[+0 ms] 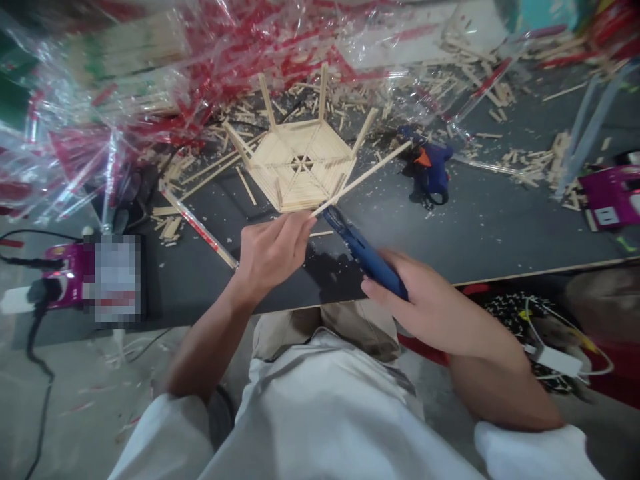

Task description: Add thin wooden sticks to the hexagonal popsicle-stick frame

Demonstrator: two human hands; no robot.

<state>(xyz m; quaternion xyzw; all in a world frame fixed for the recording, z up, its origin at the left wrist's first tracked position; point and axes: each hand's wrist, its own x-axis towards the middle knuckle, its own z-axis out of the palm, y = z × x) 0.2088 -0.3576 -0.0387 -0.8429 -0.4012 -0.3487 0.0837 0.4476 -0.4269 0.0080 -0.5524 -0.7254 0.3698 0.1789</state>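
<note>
Working over a dark grey tabletop [500, 220] here. My left hand [273, 257] is closed in a pinch around a long, thin pale wooden stick [367, 175], which runs up and to the right, across the lower right edge of a hexagonal frame of pale wooden craft sticks [300, 167]. The frame sits just above the middle of the shot, with upright sticks poking off its corners. My right hand [417, 300] is wrapped around a dark blue glue gun [363, 250], its tip right beside the near end of the stick. A second blue glue gun with an orange bit [430, 167] sits on the table right of the frame. Loose stick pieces are scattered all around, and a crumpled clear plastic wrap with red print [200, 60] fills the upper left. There's a magenta device [613, 197] at the right edge, and another [65, 267] at lower left.
</note>
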